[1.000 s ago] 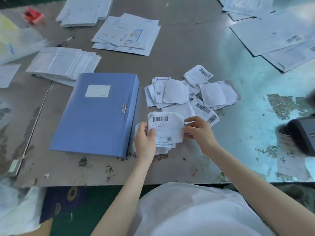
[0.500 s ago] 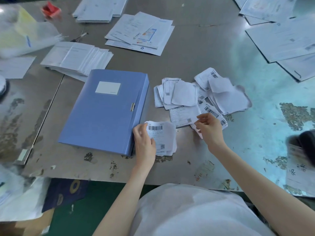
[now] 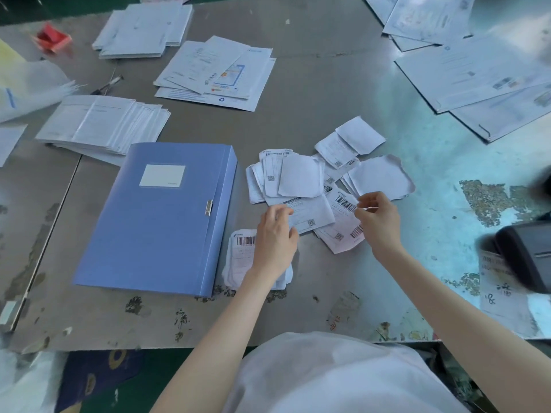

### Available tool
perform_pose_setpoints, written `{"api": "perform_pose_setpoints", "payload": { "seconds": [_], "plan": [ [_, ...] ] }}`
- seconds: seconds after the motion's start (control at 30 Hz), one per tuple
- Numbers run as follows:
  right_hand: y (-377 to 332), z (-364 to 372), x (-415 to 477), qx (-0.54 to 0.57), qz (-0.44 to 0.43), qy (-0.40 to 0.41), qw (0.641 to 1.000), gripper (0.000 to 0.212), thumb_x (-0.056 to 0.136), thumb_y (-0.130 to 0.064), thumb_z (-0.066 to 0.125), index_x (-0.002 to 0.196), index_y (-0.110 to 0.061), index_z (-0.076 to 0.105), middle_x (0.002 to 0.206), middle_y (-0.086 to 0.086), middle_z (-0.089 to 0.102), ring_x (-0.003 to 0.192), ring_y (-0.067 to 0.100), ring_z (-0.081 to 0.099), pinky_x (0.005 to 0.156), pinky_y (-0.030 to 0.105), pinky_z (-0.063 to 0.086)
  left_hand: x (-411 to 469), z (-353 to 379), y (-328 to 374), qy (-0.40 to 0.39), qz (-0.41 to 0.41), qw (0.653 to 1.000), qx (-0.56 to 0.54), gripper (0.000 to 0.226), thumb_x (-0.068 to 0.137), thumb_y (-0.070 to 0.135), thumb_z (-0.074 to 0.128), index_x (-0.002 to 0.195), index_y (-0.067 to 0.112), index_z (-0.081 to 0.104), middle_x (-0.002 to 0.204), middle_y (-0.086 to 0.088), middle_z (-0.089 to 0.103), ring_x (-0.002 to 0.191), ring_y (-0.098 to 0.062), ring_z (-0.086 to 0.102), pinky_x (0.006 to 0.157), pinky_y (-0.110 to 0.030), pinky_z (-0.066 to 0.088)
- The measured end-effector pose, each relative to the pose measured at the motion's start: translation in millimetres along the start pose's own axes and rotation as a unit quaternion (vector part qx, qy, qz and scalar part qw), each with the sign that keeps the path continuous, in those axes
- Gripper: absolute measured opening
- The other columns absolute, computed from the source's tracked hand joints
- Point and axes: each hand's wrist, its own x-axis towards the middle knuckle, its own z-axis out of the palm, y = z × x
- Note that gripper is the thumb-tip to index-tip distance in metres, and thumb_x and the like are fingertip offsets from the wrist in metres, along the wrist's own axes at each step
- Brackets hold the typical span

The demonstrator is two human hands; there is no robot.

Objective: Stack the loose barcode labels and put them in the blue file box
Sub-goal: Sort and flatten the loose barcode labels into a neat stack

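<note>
Because the loose barcode labels (image 3: 301, 177) right of the blue file box (image 3: 161, 216) are thin, curled paper, they probably slide and flutter, so edges suit pinching. The right hand (image 3: 377, 222) pinches a barcode label (image 3: 346, 204) by its edge. The left hand (image 3: 275, 239) lays its fingers flat on a wider label (image 3: 313, 216). The gathered stack (image 3: 240, 257) lies just right of the box's near corner.

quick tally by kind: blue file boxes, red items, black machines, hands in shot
blue file box: 1
red item: 1
black machine: 1
hands: 2 (left hand; right hand, which seems to pinch a barcode label)
total: 5
</note>
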Motion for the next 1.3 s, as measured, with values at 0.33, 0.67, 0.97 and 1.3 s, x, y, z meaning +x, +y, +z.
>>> {"api": "perform_pose_setpoints", "payload": {
  "seconds": [0.33,0.67,0.97,1.3],
  "plan": [
    [-24,-1,99,-0.119,-0.077,0.01,0.99,0.022,0.081,0.001,0.054,0.102,-0.002,0.058,0.1,0.009,0.061,0.088,0.02,0.053,0.074,0.024,0.038,61,13,21,-0.03,0.006,1.0,-0.008,0.03,0.091,0.008,0.051,0.12,0.004,0.054,0.123,-0.01,0.052,0.114,-0.028,0.049,0.096,-0.034,0.039],
    [-32,24,181,-0.381,-0.102,-0.104,0.913,0.056,0.082,-0.011,0.059,0.135,-0.007,0.041,0.143,0.014,0.041,0.132,0.033,0.034,0.103,0.041,0.03,147,18,41,-0.068,0.01,0.998,0.005,0.031,0.094,0.013,0.049,0.123,0.003,0.051,0.129,-0.012,0.049,0.118,-0.031,0.045,0.094,-0.036,0.039],
    [-26,25,191,-0.499,-0.194,-0.04,0.843,0.034,0.077,-0.003,0.051,0.11,-0.004,0.045,0.108,0.016,0.055,0.098,0.035,0.049,0.079,0.037,0.036,211,44,53,-0.107,-0.068,0.992,-0.009,0.051,0.087,0.021,0.064,0.127,0.0,0.042,0.13,-0.018,0.041,0.121,-0.034,0.039,0.099,-0.036,0.033],
    [-16,6,204,-0.345,-0.189,-0.019,0.919,0.045,0.077,0.01,0.04,0.119,-0.004,0.049,0.114,0.015,0.056,0.106,0.032,0.049,0.069,0.035,0.037,215,44,57,-0.087,-0.168,0.969,-0.161,0.033,0.086,0.005,0.056,0.119,0.003,0.054,0.118,-0.012,0.062,0.107,-0.029,0.058,0.09,-0.036,0.046]
  ]
}}
